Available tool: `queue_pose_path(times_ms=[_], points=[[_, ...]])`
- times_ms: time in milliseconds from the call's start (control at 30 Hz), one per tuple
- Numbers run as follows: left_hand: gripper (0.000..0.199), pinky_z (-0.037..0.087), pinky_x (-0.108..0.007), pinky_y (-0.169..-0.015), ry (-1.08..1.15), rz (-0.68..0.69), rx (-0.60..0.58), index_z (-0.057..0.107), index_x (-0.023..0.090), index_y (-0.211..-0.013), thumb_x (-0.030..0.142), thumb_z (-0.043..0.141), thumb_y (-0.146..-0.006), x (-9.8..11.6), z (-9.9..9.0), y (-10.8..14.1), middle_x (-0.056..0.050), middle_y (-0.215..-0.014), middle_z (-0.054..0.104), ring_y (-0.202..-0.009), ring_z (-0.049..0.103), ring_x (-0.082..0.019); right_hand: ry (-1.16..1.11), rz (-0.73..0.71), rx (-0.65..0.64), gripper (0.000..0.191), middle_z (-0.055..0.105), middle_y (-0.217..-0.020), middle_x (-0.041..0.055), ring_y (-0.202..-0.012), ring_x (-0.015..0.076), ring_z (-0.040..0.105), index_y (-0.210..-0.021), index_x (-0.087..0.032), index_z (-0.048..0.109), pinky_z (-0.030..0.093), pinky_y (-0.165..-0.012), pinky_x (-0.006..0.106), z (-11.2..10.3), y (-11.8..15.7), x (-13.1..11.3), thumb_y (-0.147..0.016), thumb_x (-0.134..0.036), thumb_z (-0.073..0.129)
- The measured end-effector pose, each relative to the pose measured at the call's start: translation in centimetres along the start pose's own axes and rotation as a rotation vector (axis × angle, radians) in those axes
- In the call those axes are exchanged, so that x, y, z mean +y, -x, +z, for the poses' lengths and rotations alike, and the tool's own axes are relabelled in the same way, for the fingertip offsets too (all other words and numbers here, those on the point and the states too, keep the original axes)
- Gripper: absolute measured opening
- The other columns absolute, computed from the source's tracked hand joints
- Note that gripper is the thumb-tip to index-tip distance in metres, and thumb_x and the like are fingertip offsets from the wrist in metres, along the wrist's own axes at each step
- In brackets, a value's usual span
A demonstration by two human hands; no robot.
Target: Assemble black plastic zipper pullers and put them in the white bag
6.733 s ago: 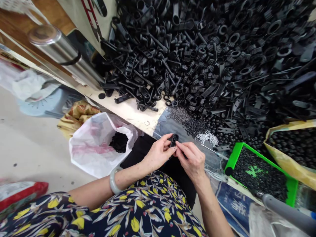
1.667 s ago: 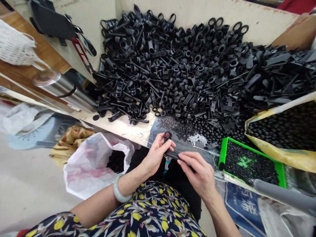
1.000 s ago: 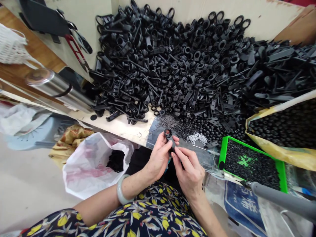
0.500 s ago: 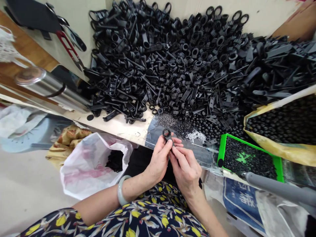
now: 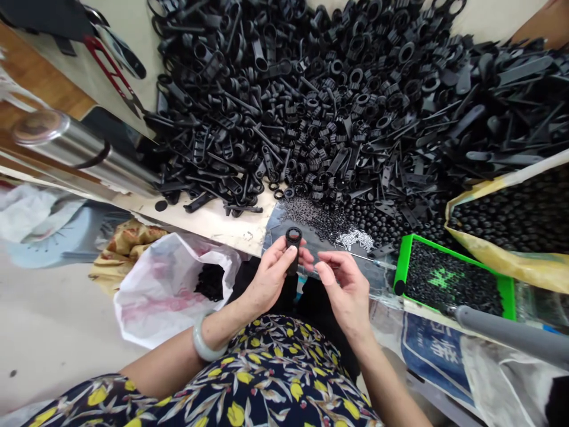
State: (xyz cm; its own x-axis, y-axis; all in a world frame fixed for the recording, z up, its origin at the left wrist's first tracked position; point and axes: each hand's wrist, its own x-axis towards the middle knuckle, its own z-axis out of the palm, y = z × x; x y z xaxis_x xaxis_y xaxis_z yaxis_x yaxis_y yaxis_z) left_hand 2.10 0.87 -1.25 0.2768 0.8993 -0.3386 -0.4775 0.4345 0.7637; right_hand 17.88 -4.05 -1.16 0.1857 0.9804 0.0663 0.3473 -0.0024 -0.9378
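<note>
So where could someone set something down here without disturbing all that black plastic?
A strip of bare cream bench runs between the heap of black plastic parts and the white plastic bag. Beige floor lies left of that bag. It's crowded to the right, around the green tray and yellow sack of black beads.

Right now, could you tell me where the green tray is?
The green tray sits right of the right hand in the head view, beside the yellow sack.
</note>
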Motion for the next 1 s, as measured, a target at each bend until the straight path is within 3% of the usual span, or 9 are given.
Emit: queue_pose_path(times_ms=[167,267,433,533,667,800,867,933,1000], points=[[0.036,0.049,-0.033,-0.105,0.118,-0.059,0.018,0.072,0.022,-0.127,0.030,0.076,-0.092,0.6,0.1,0.6,-0.008,-0.129,0.072,-0.118,0.065,-0.021,0.008,0.024,-0.198,0.055,0.063,-0.125,0.0079,-0.105,0.0209,0.068,-0.132,-0.026,0.060,0.062,-0.086,0.036,1.6,-1.4,0.9,-0.085,-0.045,0.082],[0.045,0.048,-0.032,-0.106,0.106,-0.088,0.054,0.070,0.024,-0.133,0.028,0.079,-0.089,0.7,-0.1,0.8,-0.008,-0.130,0.070,-0.124,0.061,-0.021,0.065,-0.058,-0.298,0.037,0.060,-0.127,0.0068,-0.105,0.0191,0.066,-0.124,-0.027,0.068,0.060,-0.088,0.034,2.1,-1.8,1.1,-0.091,-0.041,0.077],[0.029,0.048,-0.027,-0.100,-0.159,0.043,0.066,0.078,0.024,-0.117,0.033,0.079,-0.089,0.9,-1.6,0.7,-0.007,-0.136,0.065,-0.120,0.059,-0.021,0.124,-0.209,-0.314,0.013,0.067,-0.107,0.0048,-0.103,0.0205,0.063,-0.103,-0.024,0.074,0.054,-0.092,0.037,2.2,-2.1,1.0,-0.099,-0.035,0.069],[0.017,0.050,-0.026,-0.089,-0.388,0.148,0.017,0.080,0.019,-0.096,0.035,0.077,-0.090,1.0,-2.4,0.9,-0.008,-0.114,0.068,-0.103,0.061,-0.019,0.148,-0.238,-0.302,0.019,0.065,-0.089,0.0030,-0.089,0.0189,0.060,-0.088,-0.022,0.072,0.052,-0.082,0.035,2.2,-1.8,0.3,-0.101,-0.034,0.064],[0.017,0.051,-0.027,-0.083,-0.334,0.170,0.029,0.076,0.021,-0.096,0.037,0.076,-0.091,1.0,-2.6,1.3,-0.004,-0.094,0.066,-0.089,0.061,-0.018,0.077,-0.185,-0.284,0.027,0.061,-0.086,0.0028,-0.086,0.0186,0.059,-0.080,-0.022,0.065,0.053,-0.081,0.034,2.4,-1.0,-0.5,-0.101,-0.037,0.061],[0.019,0.052,-0.034,-0.095,-0.306,0.151,-0.207,0.080,0.021,-0.092,0.040,0.077,-0.089,2.1,-3.2,0.5,-0.007,-0.103,0.067,-0.102,0.063,-0.023,-0.234,-0.023,-0.407,0.030,0.067,-0.117,0.0089,-0.102,0.0200,0.067,-0.117,-0.023,0.063,0.058,-0.085,0.034,2.0,-0.1,0.1,-0.104,-0.048,0.053],[0.020,0.052,-0.040,-0.101,-0.371,0.114,-0.377,0.082,0.022,-0.092,0.041,0.078,-0.088,3.1,-4.1,-0.3,-0.011,-0.111,0.070,-0.112,0.064,-0.028,-0.359,0.060,-0.453,0.037,0.071,-0.108,0.0076,-0.088,0.0180,0.070,-0.130,-0.023,0.058,0.059,-0.076,0.032,1.3,0.2,0.7,-0.106,-0.049,0.047],[0.020,0.052,-0.044,-0.105,-0.456,0.088,-0.462,0.083,0.024,-0.100,0.038,0.079,-0.087,4.1,-5.0,-1.0,-0.012,-0.119,0.072,-0.119,0.064,-0.031,-0.333,0.089,-0.432,0.032,0.071,-0.091,0.0030,-0.073,0.0155,0.069,-0.122,-0.022,0.063,0.058,-0.068,0.029,0.5,0.1,1.3,-0.105,-0.047,0.052],[0.032,0.050,-0.047,-0.108,-0.518,0.082,-0.446,0.078,0.027,-0.119,0.035,0.077,-0.088,4.7,-5.9,-1.4,-0.013,-0.128,0.071,-0.123,0.064,-0.032,-0.160,0.020,-0.359,0.026,0.071,-0.090,0.0025,-0.074,0.0151,0.069,-0.114,-0.022,0.070,0.058,-0.070,0.028,-0.2,-0.6,1.7,-0.101,-0.043,0.063]])
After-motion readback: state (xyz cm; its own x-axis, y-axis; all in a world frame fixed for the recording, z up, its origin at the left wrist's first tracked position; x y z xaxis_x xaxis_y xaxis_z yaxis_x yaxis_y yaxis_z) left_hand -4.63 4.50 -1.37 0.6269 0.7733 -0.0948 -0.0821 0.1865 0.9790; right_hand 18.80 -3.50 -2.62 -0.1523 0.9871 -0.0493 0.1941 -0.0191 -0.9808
